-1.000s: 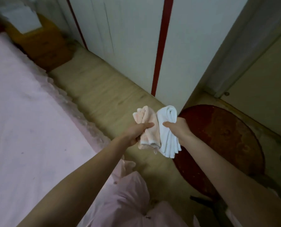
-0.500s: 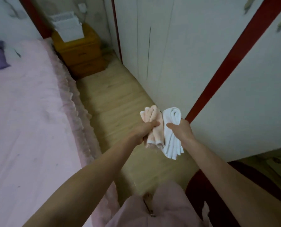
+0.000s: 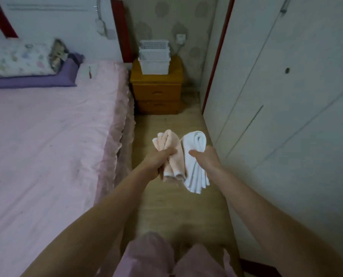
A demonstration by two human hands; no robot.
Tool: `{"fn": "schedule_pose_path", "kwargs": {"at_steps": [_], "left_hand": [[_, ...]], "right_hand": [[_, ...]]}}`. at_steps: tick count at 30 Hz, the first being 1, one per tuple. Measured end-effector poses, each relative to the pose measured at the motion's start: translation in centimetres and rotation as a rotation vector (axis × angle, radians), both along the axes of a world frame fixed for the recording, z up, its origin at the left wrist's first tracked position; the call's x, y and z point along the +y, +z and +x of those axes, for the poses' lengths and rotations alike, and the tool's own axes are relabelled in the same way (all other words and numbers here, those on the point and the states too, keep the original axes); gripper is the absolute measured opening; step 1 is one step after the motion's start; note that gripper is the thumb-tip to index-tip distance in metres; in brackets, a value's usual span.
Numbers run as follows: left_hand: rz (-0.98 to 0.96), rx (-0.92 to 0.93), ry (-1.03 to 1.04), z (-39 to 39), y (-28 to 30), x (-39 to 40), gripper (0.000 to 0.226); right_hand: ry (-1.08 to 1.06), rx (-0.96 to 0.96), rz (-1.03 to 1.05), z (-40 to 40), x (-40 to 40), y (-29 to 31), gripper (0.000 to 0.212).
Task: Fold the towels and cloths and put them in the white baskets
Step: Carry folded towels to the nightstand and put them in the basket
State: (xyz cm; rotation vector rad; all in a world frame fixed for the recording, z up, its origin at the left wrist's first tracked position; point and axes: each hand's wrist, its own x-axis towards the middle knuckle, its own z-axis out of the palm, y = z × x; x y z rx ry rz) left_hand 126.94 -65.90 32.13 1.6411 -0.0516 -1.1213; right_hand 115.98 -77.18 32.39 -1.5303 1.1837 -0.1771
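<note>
A folded peach towel (image 3: pixel 171 154) sits in the left hand (image 3: pixel 158 160), whose thumb and curled fingers clamp round its middle, folds sticking out above and below the grip. Just beside it, touching, a folded white towel (image 3: pixel 194 168) hangs from the right hand (image 3: pixel 205 158), thumb pinching it against fingers hidden behind the cloth. Well beyond the fingertips, stacked white baskets (image 3: pixel 154 56) stand on a wooden nightstand (image 3: pixel 156 90). Left of the hands lies a pink bed (image 3: pixel 46 136); right, white wardrobe doors (image 3: pixel 286 96).
</note>
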Motion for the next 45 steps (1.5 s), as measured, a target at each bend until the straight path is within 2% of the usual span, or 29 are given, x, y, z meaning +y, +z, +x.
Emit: {"fn": "schedule_pose_path", "kwargs": {"at_steps": [4,8,10,14,19,23,26,27,30,37,42,45], "left_hand": [[0.014,0.053,0.163,7.8,0.0,-5.2,0.050],[-0.018,0.073,0.261,16.9,-0.3,-11.8,0.043],[-0.039,0.063,0.271,21.8,-0.1,-15.1,0.040],[-0.029,0.045,0.248,31.5,1.2,-21.3,0.028],[-0.015,0.015,0.204,41.5,1.9,-29.1,0.041],[0.008,0.052,0.191,49.5,1.0,-34.6,0.052],[-0.003,0.099,0.232,55.7,0.3,-38.4,0.036],[0.000,0.111,0.267,57.7,-0.2,-39.4,0.037],[0.037,0.114,0.318,63.1,-0.8,-42.0,0.058],[0.057,0.108,0.438,74.9,-3.4,-47.6,0.050],[0.078,0.153,0.502,83.6,-6.9,-50.1,0.057],[0.093,0.179,0.529,88.6,-9.2,-51.0,0.051]], "right_hand": [[0.095,-0.013,0.011,9.2,-6.1,0.1,0.038],[0.067,-0.045,0.065,18.8,-12.3,-0.6,0.034],[0.093,-0.051,0.072,23.7,-15.2,-0.6,0.033],[0.156,-0.016,0.017,32.8,-20.7,0.0,0.043],[0.161,0.030,-0.077,42.6,-28.4,0.2,0.059],[0.173,0.026,-0.065,50.2,-35.9,-1.5,0.060],[0.178,0.014,-0.060,56.4,-42.0,-3.1,0.056],[0.174,0.022,-0.053,58.4,-43.9,-3.8,0.054],[0.208,0.035,-0.009,63.7,-48.8,-4.6,0.045],[0.148,-0.019,0.099,76.6,-58.4,-6.0,0.041],[0.110,-0.013,0.217,84.6,-62.0,-9.0,0.038],[0.081,-0.038,0.318,89.0,-63.2,-11.0,0.035]]}}
